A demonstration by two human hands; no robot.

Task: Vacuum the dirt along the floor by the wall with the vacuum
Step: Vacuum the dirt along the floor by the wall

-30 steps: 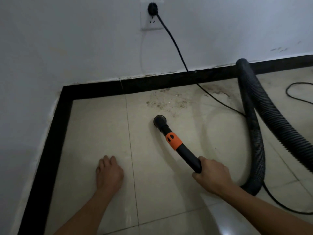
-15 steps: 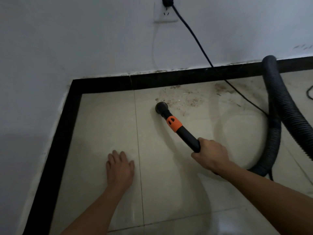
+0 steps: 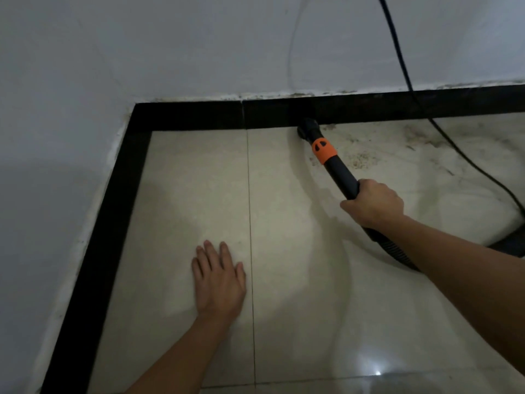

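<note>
1. We are mid-sweep: vacuum nozzle (image 3: 308, 129) sits against the black baseboard (image 3: 199, 115), just beyond our right hand (image 3: 372, 204), fingers wrapped tight round the wand (image 3: 342, 177).
2. Dirt (image 3: 360, 160) lies right of the nozzle; next we judge a rightward drag.
3. Left hand (image 3: 218, 280) flat, fingers spread on tile (image 3: 184, 194), holding nothing.

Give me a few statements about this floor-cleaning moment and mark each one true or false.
1. The right hand grips the vacuum wand. True.
2. The left hand holds a cloth. False: it lies flat and empty on the floor tile.
3. The nozzle sits at the black baseboard. True.
4. All the dirt is gone. False: specks remain right of the nozzle.
5. The collar on the wand is blue. False: it is orange.
</note>
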